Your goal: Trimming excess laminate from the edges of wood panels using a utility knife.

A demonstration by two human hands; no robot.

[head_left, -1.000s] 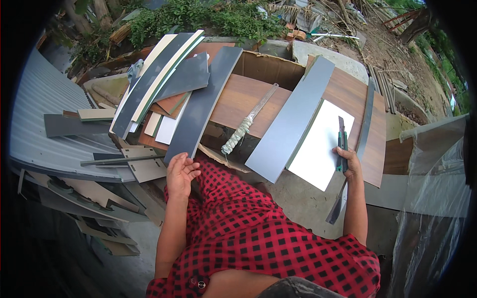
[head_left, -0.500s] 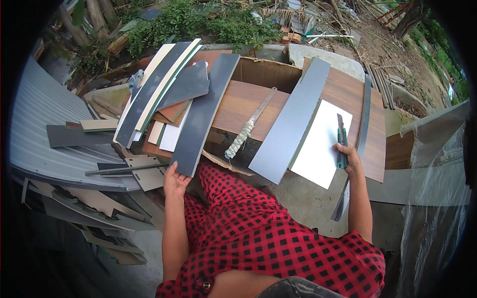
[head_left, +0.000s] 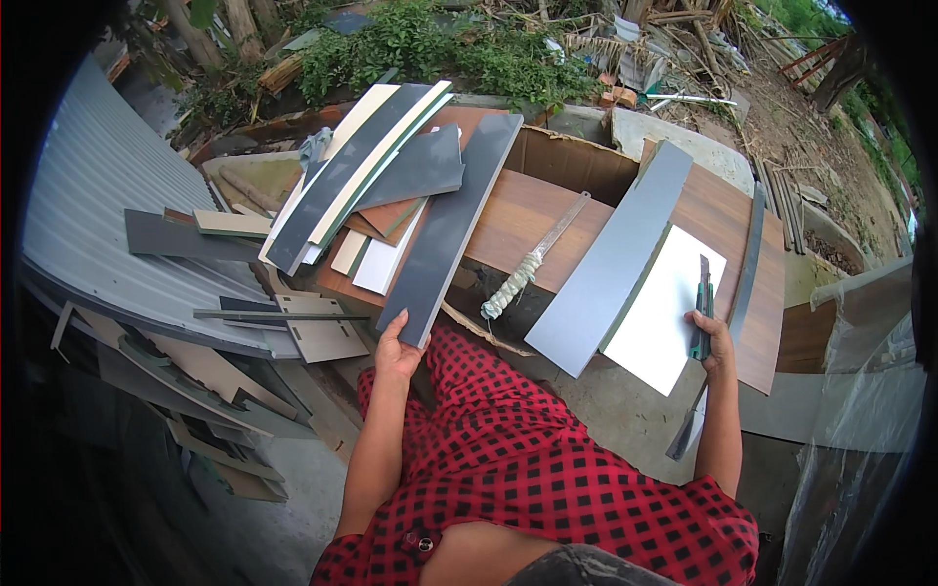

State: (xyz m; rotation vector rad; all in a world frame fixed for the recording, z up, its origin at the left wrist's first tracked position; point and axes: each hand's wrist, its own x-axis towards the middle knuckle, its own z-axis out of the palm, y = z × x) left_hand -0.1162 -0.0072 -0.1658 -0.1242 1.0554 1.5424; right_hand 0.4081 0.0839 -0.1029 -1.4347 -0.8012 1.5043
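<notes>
My left hand (head_left: 399, 354) grips the near end of a long dark grey board (head_left: 457, 215), thumb on top and fingers under its edge. The board lies tilted against a pile of cut panels. In my right hand (head_left: 716, 342) is a green-and-black utility knife (head_left: 702, 317), its blade out and pointing away from me. That hand is over the right edge of a white panel (head_left: 667, 308). Beside the panel lies a long light grey board (head_left: 611, 259). Between the two grey boards rests a metal blade with a wrapped handle (head_left: 513, 288).
Wood-grain boards (head_left: 547, 225) lie across an open cardboard box (head_left: 576, 161). Strips and offcuts (head_left: 362, 176) are piled at the left, with more on corrugated metal sheeting (head_left: 127, 156). A long dark strip (head_left: 749, 264) runs along the right. Plastic sheeting (head_left: 860, 371) hangs at far right.
The view has swung, so the whole scene sits further right. My left hand has a fuller hold on the dark board's near end. The utility knife stays in my right hand.
</notes>
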